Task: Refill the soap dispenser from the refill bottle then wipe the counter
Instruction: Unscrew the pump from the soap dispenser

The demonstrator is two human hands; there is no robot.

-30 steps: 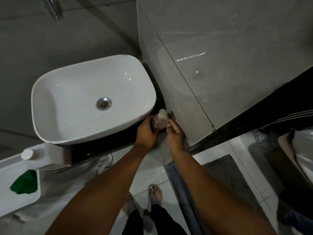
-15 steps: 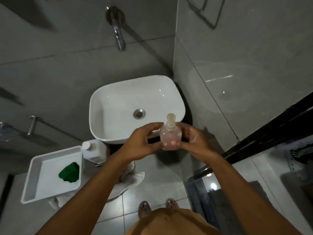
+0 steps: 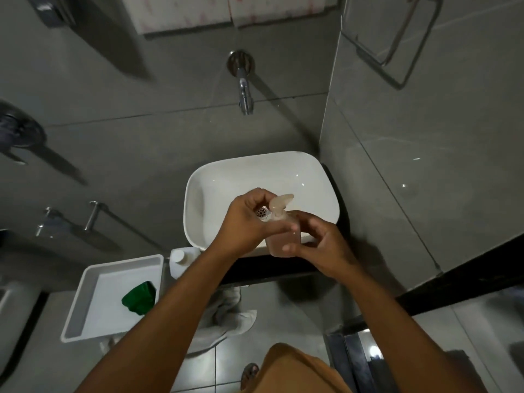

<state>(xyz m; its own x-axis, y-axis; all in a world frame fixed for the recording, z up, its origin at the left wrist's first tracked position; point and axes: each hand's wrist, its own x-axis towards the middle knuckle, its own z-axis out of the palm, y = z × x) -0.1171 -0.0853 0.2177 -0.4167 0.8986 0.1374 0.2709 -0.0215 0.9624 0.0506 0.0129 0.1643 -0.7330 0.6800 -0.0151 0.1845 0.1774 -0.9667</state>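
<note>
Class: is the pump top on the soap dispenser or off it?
On. The pump top sits on the soap dispenser, held by the left hand and right hand.

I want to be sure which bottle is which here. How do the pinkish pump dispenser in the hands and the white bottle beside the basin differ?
The translucent pinkish soap dispenser is held in both hands over the white basin; the opaque white refill bottle stands untouched between the basin and the white tray. The dispenser carries a pump head; the refill bottle has a plain round cap. Both stand upright.
</note>
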